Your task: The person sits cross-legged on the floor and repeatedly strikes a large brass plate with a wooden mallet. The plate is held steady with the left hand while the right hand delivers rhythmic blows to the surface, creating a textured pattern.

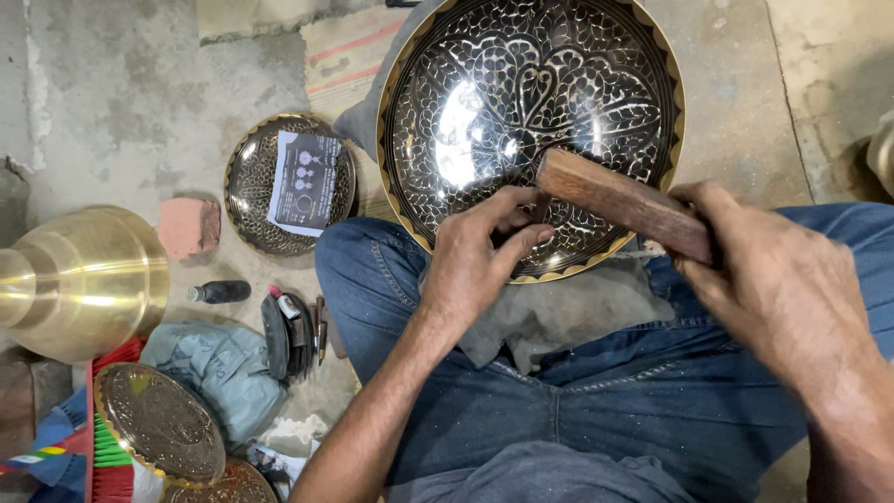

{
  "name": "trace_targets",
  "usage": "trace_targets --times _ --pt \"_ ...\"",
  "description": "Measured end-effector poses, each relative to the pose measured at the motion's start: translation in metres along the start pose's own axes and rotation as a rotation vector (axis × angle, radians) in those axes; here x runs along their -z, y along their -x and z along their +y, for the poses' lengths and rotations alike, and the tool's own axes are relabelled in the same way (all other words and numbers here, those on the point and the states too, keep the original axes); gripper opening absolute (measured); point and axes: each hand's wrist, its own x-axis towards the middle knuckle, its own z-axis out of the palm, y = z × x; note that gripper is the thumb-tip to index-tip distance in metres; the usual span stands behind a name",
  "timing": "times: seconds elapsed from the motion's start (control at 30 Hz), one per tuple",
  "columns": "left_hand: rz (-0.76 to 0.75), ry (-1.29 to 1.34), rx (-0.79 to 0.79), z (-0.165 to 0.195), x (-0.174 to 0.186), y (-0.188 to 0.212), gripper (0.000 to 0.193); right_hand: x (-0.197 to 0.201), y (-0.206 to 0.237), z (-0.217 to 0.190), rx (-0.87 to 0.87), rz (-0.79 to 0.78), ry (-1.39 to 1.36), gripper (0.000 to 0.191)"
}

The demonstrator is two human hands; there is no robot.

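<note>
A: Item one, as recorded?

B: A large engraved brass bowl [531,112], black ground with a silver leaf pattern, is propped against the knees of a seated person in blue jeans [615,391]; a grey cloth [549,317] is laid beneath its lower rim.

A: Hands?

B: The left hand [475,256] is pinched shut at the bowl's lower inner face; what is nipped there is hidden. The right hand [773,279] is clamped on a wooden block [619,200], whose far end is laid over the bowl.

A: Remainder on the floor?

B: A smaller engraved plate [256,200] bearing a printed paper [305,182], a polished brass vessel [84,279], a dark bottle [219,292], an embossed brass tray [158,424] are listed to the left.
</note>
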Motion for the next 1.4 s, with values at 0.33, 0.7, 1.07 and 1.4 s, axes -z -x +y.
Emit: trace_targets --times 0.33,0.7,1.07,1.4 --pt "-0.01 -0.028 -0.019 -0.004 -0.003 0.0 0.039 0.004 -0.007 -0.002 -0.089 -0.121 0.121 0.045" --pt "0.058 -0.035 -0.093 0.0 -0.005 0.005 0.04 0.006 -0.016 0.014 0.052 0.112 -0.049 0.032" --pt "0.044 0.02 -0.033 0.001 -0.004 0.006 0.04 0.011 -0.021 0.013 -0.007 -0.026 -0.01 0.036" --pt "0.071 0.01 -0.1 0.006 -0.001 0.005 0.039 0.006 -0.026 0.023 0.002 -0.148 0.23 0.037"
